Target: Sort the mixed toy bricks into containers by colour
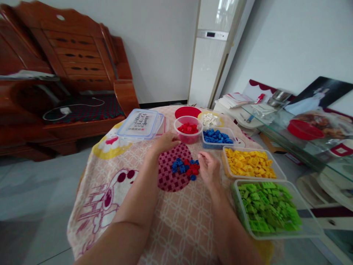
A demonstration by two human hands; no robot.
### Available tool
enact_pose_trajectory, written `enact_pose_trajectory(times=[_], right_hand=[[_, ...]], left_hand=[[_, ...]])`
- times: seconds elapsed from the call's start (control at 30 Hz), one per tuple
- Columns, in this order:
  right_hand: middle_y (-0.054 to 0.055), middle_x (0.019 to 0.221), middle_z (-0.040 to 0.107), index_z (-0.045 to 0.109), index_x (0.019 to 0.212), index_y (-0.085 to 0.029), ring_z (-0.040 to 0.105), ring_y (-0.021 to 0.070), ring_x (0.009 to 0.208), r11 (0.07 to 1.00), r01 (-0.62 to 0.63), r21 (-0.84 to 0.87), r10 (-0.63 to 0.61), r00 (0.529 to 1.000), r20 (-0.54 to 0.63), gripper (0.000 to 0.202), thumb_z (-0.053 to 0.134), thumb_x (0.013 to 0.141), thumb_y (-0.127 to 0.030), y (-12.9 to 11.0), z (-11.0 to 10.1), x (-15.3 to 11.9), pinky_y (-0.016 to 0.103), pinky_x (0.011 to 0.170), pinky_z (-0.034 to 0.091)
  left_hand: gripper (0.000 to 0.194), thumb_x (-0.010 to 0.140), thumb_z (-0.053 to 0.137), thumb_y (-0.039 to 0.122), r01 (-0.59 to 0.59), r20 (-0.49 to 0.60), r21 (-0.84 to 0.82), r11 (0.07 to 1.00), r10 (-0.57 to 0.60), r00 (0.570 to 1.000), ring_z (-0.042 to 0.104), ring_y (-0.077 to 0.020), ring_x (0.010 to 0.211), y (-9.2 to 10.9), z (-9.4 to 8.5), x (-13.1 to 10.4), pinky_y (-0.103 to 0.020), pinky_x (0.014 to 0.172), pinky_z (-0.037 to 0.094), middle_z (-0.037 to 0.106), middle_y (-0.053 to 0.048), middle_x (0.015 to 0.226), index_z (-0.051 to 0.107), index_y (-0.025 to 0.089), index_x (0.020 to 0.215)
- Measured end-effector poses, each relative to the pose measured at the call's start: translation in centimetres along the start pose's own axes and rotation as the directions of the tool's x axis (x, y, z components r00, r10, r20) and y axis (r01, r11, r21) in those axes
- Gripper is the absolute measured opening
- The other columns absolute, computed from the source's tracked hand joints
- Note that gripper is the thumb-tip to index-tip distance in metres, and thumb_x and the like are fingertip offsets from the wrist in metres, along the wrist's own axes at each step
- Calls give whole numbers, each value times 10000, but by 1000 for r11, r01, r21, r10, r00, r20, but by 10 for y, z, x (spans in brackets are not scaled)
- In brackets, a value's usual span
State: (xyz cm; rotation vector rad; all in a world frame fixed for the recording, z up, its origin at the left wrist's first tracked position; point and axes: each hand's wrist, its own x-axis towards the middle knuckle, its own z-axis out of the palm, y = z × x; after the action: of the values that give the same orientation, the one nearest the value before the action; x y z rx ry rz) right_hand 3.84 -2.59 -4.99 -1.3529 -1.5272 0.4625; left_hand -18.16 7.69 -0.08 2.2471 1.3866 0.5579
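Observation:
On the cloth-covered table (187,221), a small loose pile of blue and red toy bricks (181,167) lies over a dark red checked patch. My left hand (167,142) reaches in from the left, above and behind the pile, fingertips close to a round clear tub of red bricks (188,129). Its fingers stretch forward, slightly apart, with nothing visible in them. At the pile's right edge is my right hand (210,166), its thumb and fingers curled together in a pinch. Whatever the pinch holds, if anything, is too small to tell.
Clear boxes of blue bricks (217,137), yellow bricks (249,163) and green bricks (270,208) line the right side. White pieces (211,119) and a red lid (188,112) lie at the back. Clear lids (142,124) are stacked back left. A glass shelf (292,134) stands right.

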Motion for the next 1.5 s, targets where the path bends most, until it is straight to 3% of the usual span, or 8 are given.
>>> enact_pose_trajectory(times=[0.07, 0.13, 0.23, 0.3, 0.77, 1.07, 1.3, 1.5], right_hand=[[116, 1115, 772, 786, 1111, -201, 686, 246, 1059, 967, 242, -79, -231, 965, 126, 335, 512, 979, -341, -14, 9, -8, 405, 979, 534], [95, 1340, 699, 766, 1203, -250, 588, 263, 1264, 889, 432, -154, -369, 873, 319, 316, 546, 986, -315, -25, 21, -17, 452, 1123, 445], [26, 1412, 665, 756, 1227, -323, 483, 285, 1376, 769, 601, -215, -414, 726, 548, 298, 578, 989, -310, -30, 41, -30, 517, 1199, 351], [7, 1412, 671, 772, 1181, -329, 481, 287, 1375, 737, 627, -254, -394, 703, 591, 286, 544, 1011, -303, -26, 49, -33, 540, 1201, 334], [125, 1353, 684, 786, 1149, -253, 587, 298, 1192, 763, 411, -498, -239, 896, 374, 352, 499, 975, -148, -2, 36, -10, 536, 1127, 384], [143, 1260, 723, 778, 1153, -206, 630, 285, 1174, 951, 123, -284, -108, 992, 69, 350, 494, 954, -256, 14, 21, -4, 465, 1075, 460], [126, 1042, 798, 809, 1023, -188, 712, 273, 984, 982, -182, -53, 173, 975, -141, 384, 498, 892, -371, 24, -3, 8, 422, 961, 519], [125, 1002, 803, 809, 1025, -169, 722, 280, 923, 955, -296, 22, 295, 938, -179, 419, 500, 827, -371, 33, -9, 14, 428, 915, 547]], left_hand=[[287, 850, 546, 294, -9, -8, -16, 1000, 8, 1000, 592, -146, 702, -2, 1, 0, -240, 664, 423, 725, -2, 749, 792, 150, 883], [296, 853, 539, 302, -19, -4, -34, 999, 19, 1000, 588, -146, 698, -3, 2, 1, -239, 663, 424, 717, -1, 736, 789, 146, 880], [293, 843, 546, 302, -26, 2, -28, 999, 26, 1000, 582, -145, 681, -4, 5, 4, -241, 662, 429, 709, -6, 718, 785, 134, 865], [297, 838, 549, 301, -38, -3, -23, 999, 38, 999, 588, -146, 685, -4, 7, 5, -243, 675, 438, 722, -14, 738, 789, 131, 878], [264, 834, 578, 265, -102, 21, -62, 993, 104, 994, 646, -166, 751, 2, 20, 10, -252, 773, 505, 786, -35, 844, 815, 167, 895], [228, 790, 638, 211, -104, 62, -134, 985, 113, 992, 705, -186, 847, 15, 34, 12, -261, 842, 528, 810, -41, 921, 820, 173, 922], [302, 682, 706, 156, -49, 126, -170, 984, 71, 989, 716, -207, 847, 23, 46, 15, -266, 798, 530, 809, -44, 907, 826, 159, 959], [248, 674, 702, 135, -106, 170, -201, 974, 141, 975, 674, -165, 693, 38, 54, 16, -230, 697, 492, 752, 6, 706, 833, 169, 882]])
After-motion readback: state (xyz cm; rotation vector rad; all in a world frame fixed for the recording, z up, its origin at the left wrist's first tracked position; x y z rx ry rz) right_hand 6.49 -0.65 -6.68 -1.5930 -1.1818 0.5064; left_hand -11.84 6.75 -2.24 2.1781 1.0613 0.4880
